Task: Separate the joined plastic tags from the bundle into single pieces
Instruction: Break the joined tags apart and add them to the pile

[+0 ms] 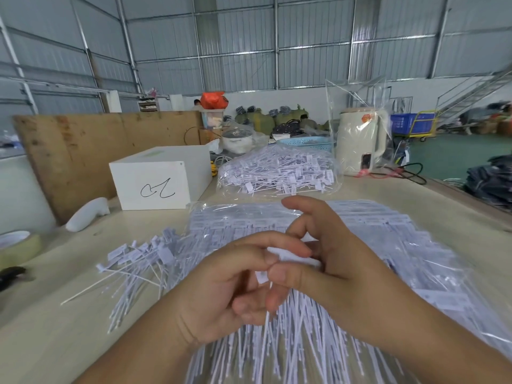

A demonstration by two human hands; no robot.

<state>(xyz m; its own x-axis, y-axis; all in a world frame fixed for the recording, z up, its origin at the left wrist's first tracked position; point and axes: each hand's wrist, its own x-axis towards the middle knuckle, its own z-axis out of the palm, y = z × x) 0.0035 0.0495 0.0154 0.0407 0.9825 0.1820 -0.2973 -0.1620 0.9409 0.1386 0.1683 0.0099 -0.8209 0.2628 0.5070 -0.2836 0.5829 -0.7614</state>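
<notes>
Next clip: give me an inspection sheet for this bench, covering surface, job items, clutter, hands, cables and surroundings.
Surface: pale worktable.
Job's things: large bundle of joined tags under the hands; pile of single tags to the left; bagged tags farther back.
Clutter: white box, tape roll, kettle in a clear bag.
Grip: left hand and right hand both pinch a tag piece.
Cables: black cable beside the kettle.
Surroundings: metal-walled warehouse, blue crate, staircase.
</notes>
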